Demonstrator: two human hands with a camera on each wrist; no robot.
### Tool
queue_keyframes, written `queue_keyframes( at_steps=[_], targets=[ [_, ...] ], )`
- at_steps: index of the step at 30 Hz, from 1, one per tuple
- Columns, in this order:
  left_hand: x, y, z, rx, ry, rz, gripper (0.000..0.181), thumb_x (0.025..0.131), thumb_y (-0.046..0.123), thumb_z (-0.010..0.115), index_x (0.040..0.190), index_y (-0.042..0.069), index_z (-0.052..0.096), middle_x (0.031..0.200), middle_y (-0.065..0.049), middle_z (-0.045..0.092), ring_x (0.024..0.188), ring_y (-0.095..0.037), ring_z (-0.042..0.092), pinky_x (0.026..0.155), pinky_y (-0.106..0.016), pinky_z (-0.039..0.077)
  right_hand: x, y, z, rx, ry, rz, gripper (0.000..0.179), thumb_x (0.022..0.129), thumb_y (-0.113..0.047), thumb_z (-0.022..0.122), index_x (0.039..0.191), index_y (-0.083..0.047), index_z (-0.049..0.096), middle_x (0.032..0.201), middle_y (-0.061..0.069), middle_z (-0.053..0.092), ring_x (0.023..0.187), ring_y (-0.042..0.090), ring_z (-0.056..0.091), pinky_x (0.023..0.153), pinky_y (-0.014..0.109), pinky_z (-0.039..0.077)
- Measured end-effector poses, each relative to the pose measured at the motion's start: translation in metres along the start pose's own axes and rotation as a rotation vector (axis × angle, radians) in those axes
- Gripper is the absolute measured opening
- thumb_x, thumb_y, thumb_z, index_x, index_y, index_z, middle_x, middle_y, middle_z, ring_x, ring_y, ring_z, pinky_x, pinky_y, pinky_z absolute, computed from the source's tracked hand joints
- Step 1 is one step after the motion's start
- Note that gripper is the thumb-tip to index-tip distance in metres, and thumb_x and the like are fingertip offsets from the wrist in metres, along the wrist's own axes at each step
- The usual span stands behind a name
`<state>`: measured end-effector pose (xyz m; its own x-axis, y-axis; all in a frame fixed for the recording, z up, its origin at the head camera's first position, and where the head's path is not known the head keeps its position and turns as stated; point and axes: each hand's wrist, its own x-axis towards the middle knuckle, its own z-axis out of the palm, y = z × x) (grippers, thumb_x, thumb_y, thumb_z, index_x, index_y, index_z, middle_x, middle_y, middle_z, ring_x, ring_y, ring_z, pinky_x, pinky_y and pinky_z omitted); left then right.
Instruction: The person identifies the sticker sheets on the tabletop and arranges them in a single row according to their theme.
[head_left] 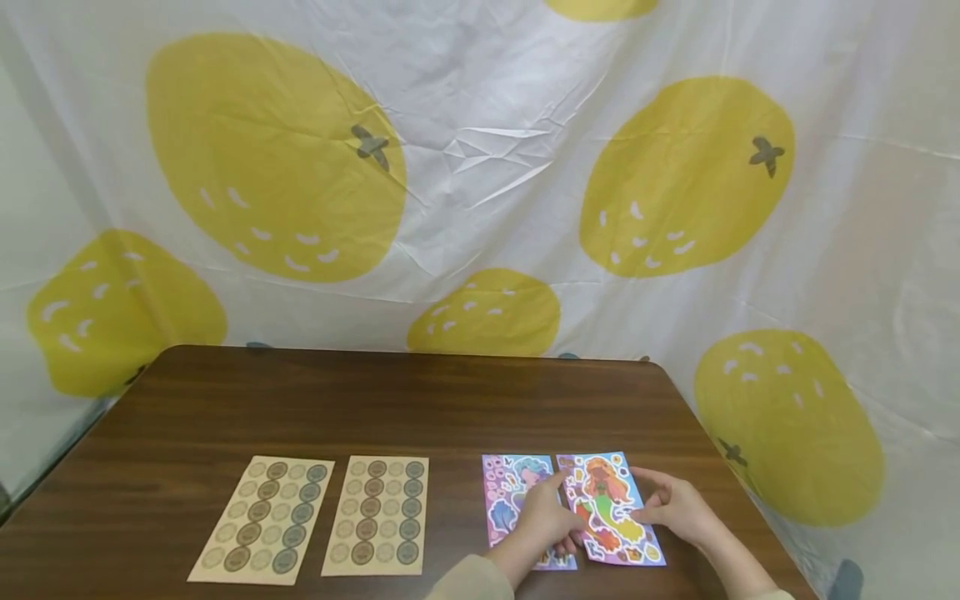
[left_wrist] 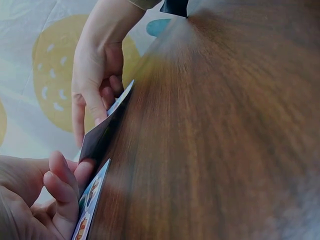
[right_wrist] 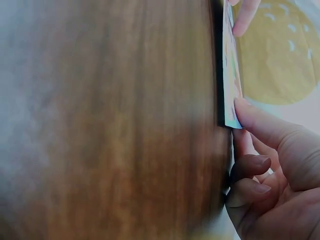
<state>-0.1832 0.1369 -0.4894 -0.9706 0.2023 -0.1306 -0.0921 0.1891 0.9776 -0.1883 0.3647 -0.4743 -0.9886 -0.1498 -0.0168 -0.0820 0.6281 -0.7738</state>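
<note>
A sticker sheet with an orange-haired mermaid [head_left: 603,496] lies tilted at the right of the table, its near part raised off the wood in the left wrist view. My left hand [head_left: 543,512] pinches its left edge, while my right hand [head_left: 675,504] pinches its right edge. The right thumb [right_wrist: 260,117] presses the top face, with a finger beneath. Under my left hand lies another sticker sheet with a blue-haired mermaid [head_left: 498,500], partly covered by that hand.
Two cream sheets of round stickers, a left one [head_left: 258,521] and a right one [head_left: 377,517], lie side by side on the brown wooden table [head_left: 420,400]. Behind the table hangs a white cloth [head_left: 495,225] printed with yellow fruit.
</note>
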Motion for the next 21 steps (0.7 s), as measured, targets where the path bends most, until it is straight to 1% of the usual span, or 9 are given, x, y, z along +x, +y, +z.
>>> queue_keyframes(
  at_steps=[4,6,12,17,21],
  targets=[
    [0.0003,0.0009,0.0006,0.007,0.001,-0.001,0.081,0.066,-0.012,0.073,0.140,0.001,0.045,0.044,-0.006,0.056,0.028,-0.009,0.044,0.030,-0.022,0.041,0.0009,0.0006,-0.0023,0.008,-0.025,-0.017,0.081,0.071,-0.005,0.080,0.138,0.011,0.039,0.065,0.008,0.063,0.060,0.021,0.060,0.071,0.033,0.050],
    [0.0004,0.0012,0.0006,0.010,0.007,0.001,0.081,0.065,-0.012,0.073,0.140,0.002,0.046,0.044,-0.006,0.056,0.028,-0.008,0.043,0.030,-0.021,0.041,0.0010,0.0005,-0.0031,0.017,-0.038,-0.034,0.083,0.071,-0.005,0.080,0.140,0.010,0.036,0.065,0.008,0.063,0.060,0.021,0.061,0.071,0.033,0.050],
    [0.0007,-0.0003,0.0019,0.005,0.019,0.001,0.081,0.064,-0.013,0.072,0.140,0.003,0.047,0.043,-0.006,0.055,0.028,-0.008,0.042,0.029,-0.021,0.040,0.0020,0.0007,-0.0031,0.003,-0.049,-0.056,0.086,0.072,-0.005,0.080,0.143,0.008,0.034,0.063,0.008,0.060,0.057,0.017,0.057,0.064,0.028,0.049],
    [0.0002,-0.0014,0.0031,0.040,0.044,0.030,0.080,0.065,-0.014,0.072,0.139,0.002,0.048,0.041,-0.003,0.051,0.027,-0.007,0.041,0.029,-0.023,0.041,0.0028,0.0012,-0.0020,-0.013,-0.051,-0.060,0.084,0.072,-0.005,0.080,0.143,0.006,0.036,0.062,0.007,0.058,0.055,0.015,0.054,0.059,0.027,0.048],
    [-0.0004,-0.0015,0.0033,0.060,0.054,0.048,0.079,0.065,-0.015,0.072,0.138,0.002,0.048,0.039,-0.002,0.049,0.026,-0.007,0.040,0.029,-0.023,0.041,0.0030,0.0014,-0.0016,-0.039,-0.055,-0.051,0.079,0.072,-0.007,0.080,0.140,0.007,0.041,0.060,0.002,0.051,0.052,0.011,0.047,0.054,0.026,0.044]
  ],
)
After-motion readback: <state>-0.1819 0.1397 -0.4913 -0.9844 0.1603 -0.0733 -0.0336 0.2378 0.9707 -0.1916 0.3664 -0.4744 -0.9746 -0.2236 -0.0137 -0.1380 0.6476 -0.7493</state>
